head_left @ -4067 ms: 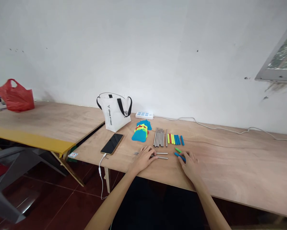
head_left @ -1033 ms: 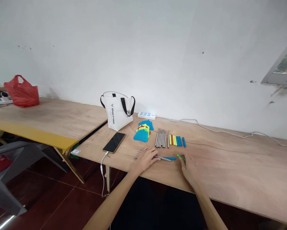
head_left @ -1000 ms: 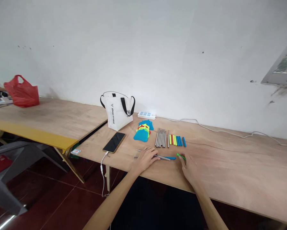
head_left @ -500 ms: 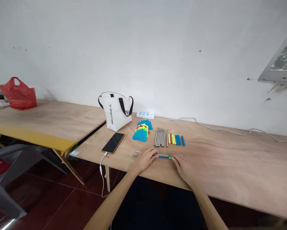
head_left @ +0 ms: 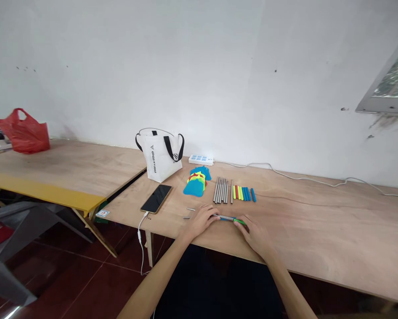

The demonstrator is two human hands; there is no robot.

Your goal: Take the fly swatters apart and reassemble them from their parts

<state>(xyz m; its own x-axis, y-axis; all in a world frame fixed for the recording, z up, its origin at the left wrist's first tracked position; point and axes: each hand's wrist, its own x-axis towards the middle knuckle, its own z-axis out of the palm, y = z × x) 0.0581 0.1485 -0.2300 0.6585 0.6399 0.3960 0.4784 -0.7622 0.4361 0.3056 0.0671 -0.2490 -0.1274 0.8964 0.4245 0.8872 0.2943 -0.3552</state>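
The left hand [head_left: 201, 219] lies palm down near the front edge of the worktop [head_left: 321, 221], its fingers [head_left: 213, 214] spread low over two straws [head_left: 188, 213] that run left to right; the straw ends stick out past the wrist side. Whether those fingers grip the straws or only rest on them cannot be told. One straw carries a blue sleeve [head_left: 226, 218] just beyond the left fingertips. The right hand [head_left: 256, 230] meets it from the other side, fingers narrow and pinched on a green sleeve [head_left: 239, 220] that touches the blue one's end.

Just behind the hands lie a tight row of bare straws [head_left: 221, 191] and, beside it to the right, a row of coloured sleeves [head_left: 244, 193]. To the left of these sit a pile of coloured pouches [head_left: 195, 182], a phone [head_left: 156, 199] on a cable, a white bag [head_left: 160, 156] and a power strip [head_left: 201, 159] by the wall. A red bag [head_left: 24, 132] sits well apart on the next table
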